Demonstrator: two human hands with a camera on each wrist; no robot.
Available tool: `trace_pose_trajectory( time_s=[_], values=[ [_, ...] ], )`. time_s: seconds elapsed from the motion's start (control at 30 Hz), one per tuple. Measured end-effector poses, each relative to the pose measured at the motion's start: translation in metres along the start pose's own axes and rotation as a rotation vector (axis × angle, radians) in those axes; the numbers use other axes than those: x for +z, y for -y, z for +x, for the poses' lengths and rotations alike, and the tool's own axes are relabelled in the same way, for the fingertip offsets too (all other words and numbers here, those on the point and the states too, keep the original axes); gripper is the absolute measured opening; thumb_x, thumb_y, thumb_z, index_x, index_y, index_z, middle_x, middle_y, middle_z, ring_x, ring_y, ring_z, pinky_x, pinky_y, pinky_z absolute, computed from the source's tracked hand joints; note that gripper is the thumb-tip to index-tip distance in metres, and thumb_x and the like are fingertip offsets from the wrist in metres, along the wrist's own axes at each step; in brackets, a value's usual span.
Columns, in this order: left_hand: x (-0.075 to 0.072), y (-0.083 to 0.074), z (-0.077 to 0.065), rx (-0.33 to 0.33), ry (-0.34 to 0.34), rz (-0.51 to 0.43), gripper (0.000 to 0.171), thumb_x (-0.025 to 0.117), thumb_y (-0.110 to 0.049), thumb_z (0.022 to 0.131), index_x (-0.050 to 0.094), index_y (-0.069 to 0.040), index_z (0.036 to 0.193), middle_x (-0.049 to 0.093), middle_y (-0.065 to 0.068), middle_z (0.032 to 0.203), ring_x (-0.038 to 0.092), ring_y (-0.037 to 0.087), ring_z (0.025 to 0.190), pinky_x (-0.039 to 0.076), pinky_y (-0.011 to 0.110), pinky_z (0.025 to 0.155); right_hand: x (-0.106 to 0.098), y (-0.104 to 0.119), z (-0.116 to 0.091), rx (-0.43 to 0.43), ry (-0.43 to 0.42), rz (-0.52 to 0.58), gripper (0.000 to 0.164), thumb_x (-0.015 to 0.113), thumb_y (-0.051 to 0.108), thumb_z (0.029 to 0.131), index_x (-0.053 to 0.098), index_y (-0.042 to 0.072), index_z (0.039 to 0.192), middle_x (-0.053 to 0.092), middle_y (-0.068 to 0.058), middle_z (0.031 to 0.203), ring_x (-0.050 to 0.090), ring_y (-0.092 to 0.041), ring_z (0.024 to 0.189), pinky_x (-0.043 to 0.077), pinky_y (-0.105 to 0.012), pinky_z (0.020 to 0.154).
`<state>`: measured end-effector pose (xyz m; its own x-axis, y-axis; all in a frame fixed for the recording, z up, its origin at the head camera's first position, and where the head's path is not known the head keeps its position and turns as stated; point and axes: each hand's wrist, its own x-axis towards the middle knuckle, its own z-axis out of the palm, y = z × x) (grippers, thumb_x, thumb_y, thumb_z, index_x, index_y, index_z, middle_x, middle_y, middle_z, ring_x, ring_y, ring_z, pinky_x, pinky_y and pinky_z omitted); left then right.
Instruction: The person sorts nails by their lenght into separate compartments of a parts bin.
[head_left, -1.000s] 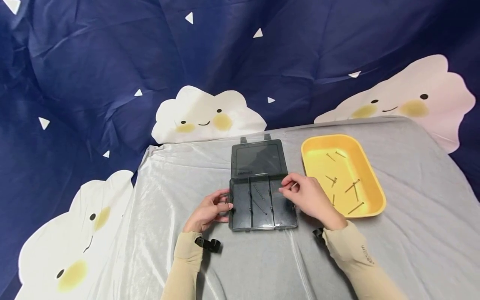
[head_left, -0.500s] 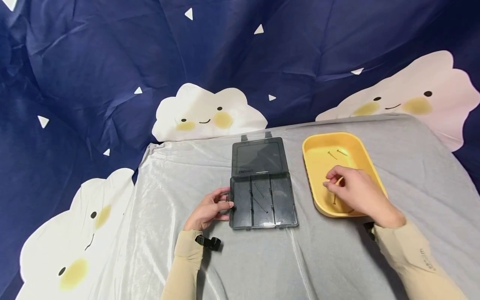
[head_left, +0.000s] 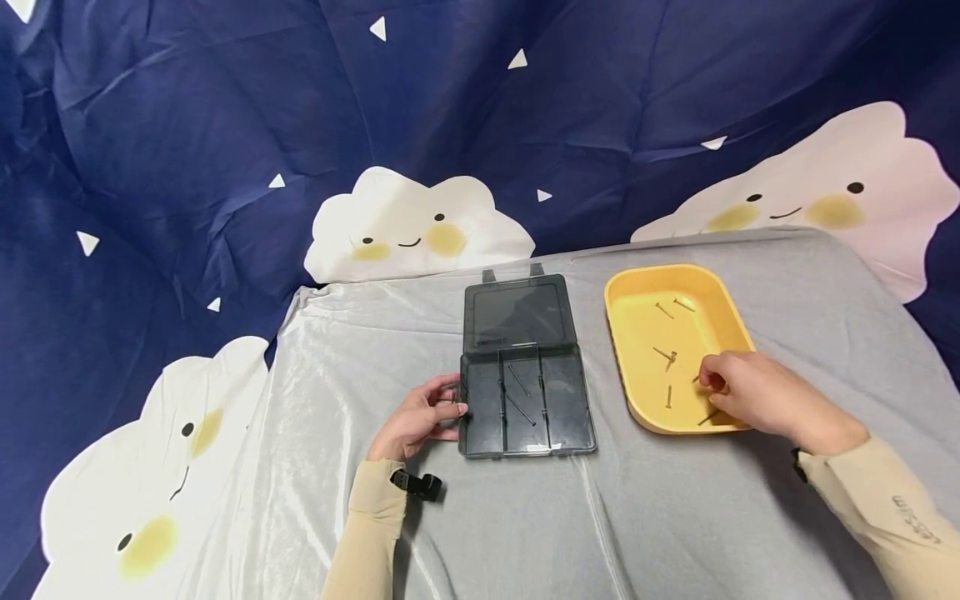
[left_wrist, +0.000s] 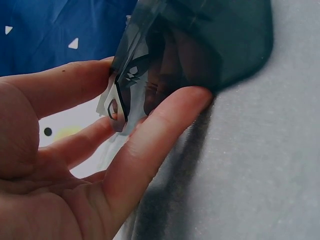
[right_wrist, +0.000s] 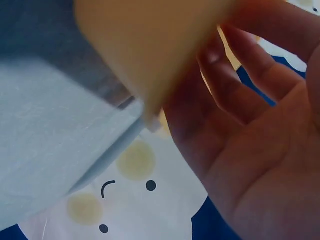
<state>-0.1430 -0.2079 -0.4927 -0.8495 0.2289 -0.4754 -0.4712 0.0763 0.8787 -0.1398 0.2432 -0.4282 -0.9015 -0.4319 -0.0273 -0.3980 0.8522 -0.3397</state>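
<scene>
In the head view, a dark see-through compartment box (head_left: 480,417) lies with its lid (head_left: 517,315) folded back. Two long thin screws (head_left: 521,410) rest in its middle compartment. My left hand (head_left: 417,418) holds the box's left edge, thumb on the rim and fingers round the side; the left wrist view shows the thumb (left_wrist: 165,135) against the dark plastic. My right hand (head_left: 768,396) reaches into the right side of the yellow tray (head_left: 626,367), fingers curled down among brass-coloured screws (head_left: 670,396). Its fingertips are partly hidden, and I cannot tell whether they pinch a screw.
Several more screws (head_left: 684,306) lie scattered on the tray's floor. Box and tray stand on a grey cloth (head_left: 525,517), a gap between them. Behind the table hangs a dark blue curtain (head_left: 450,100) with clouds and triangles.
My right hand has moved right, from over the box's right compartment to the tray, and lowered to the screws at its right side. My left hand stays on the box edge.
</scene>
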Motion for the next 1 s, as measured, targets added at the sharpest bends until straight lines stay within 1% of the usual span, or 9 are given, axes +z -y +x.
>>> trace_pose_trajectory(
  time_s=[0.1,0.2,0.33,0.5,0.63,0.77,0.87,1.0],
  values=[
    [0.000,0.000,0.000,0.001,-0.001,-0.001,0.065,0.065,0.004,0.086,0.042,-0.011,0.145,0.049,0.012,0.118,0.062,0.015,0.088,0.063,0.030,0.063,0.005,-0.002,0.003,-0.023,0.020,-0.017,0.021,0.066,-0.002,0.074,0.055,0.016,0.070,0.054,0.006,0.071,0.046,-0.011,0.067,0.038,-0.024,0.058],
    [-0.001,0.000,0.000,0.004,0.003,-0.001,0.065,0.065,0.003,0.087,0.041,-0.011,0.146,0.048,0.012,0.118,0.062,0.015,0.089,0.063,0.030,0.063,0.009,-0.002,0.005,-0.024,0.048,-0.030,0.024,0.061,-0.004,0.074,0.052,0.017,0.068,0.047,0.007,0.066,0.044,-0.011,0.065,0.035,-0.022,0.058],
    [-0.002,0.000,-0.001,0.001,0.008,0.003,0.066,0.065,0.002,0.087,0.041,-0.012,0.146,0.048,0.012,0.118,0.062,0.015,0.090,0.063,0.030,0.064,0.013,-0.002,0.007,-0.020,0.085,-0.043,0.026,0.058,-0.005,0.073,0.049,0.018,0.066,0.044,0.007,0.063,0.041,-0.011,0.063,0.032,-0.021,0.057],
    [-0.002,-0.002,-0.002,-0.001,0.012,0.004,0.066,0.066,0.001,0.087,0.041,-0.013,0.146,0.046,0.013,0.119,0.062,0.015,0.088,0.063,0.029,0.063,0.020,-0.003,0.008,-0.042,0.118,-0.068,0.028,0.056,-0.008,0.070,0.048,0.018,0.064,0.042,0.006,0.064,0.039,-0.011,0.061,0.033,-0.023,0.057],
    [-0.002,-0.001,-0.002,0.004,0.013,0.000,0.066,0.065,0.002,0.087,0.041,-0.013,0.146,0.045,0.012,0.118,0.062,0.016,0.088,0.063,0.030,0.063,0.024,-0.004,0.009,-0.065,0.125,-0.083,0.032,0.054,-0.012,0.068,0.047,0.019,0.062,0.041,0.006,0.062,0.038,-0.011,0.060,0.034,-0.023,0.058],
    [-0.003,0.000,-0.001,0.008,0.008,-0.005,0.065,0.065,0.003,0.086,0.042,-0.013,0.145,0.045,0.011,0.117,0.062,0.015,0.087,0.064,0.031,0.064,0.026,-0.005,0.011,-0.070,0.128,-0.075,0.031,0.054,-0.012,0.067,0.047,0.018,0.062,0.042,0.006,0.061,0.039,-0.011,0.059,0.033,-0.022,0.054],
    [-0.003,0.000,-0.001,0.010,0.005,-0.004,0.065,0.065,0.003,0.086,0.042,-0.013,0.145,0.046,0.012,0.117,0.063,0.015,0.087,0.064,0.031,0.064,0.027,-0.006,0.012,-0.063,0.138,-0.067,0.030,0.056,-0.011,0.067,0.048,0.017,0.063,0.043,0.006,0.060,0.040,-0.011,0.057,0.033,-0.022,0.051],
    [-0.003,0.000,-0.002,0.014,0.009,0.002,0.065,0.065,0.002,0.087,0.041,-0.013,0.146,0.045,0.013,0.118,0.062,0.015,0.087,0.064,0.031,0.065,0.027,-0.005,0.015,-0.028,0.174,-0.053,0.029,0.058,-0.010,0.065,0.049,0.017,0.064,0.044,0.006,0.060,0.041,-0.012,0.057,0.033,-0.022,0.051]
  ],
)
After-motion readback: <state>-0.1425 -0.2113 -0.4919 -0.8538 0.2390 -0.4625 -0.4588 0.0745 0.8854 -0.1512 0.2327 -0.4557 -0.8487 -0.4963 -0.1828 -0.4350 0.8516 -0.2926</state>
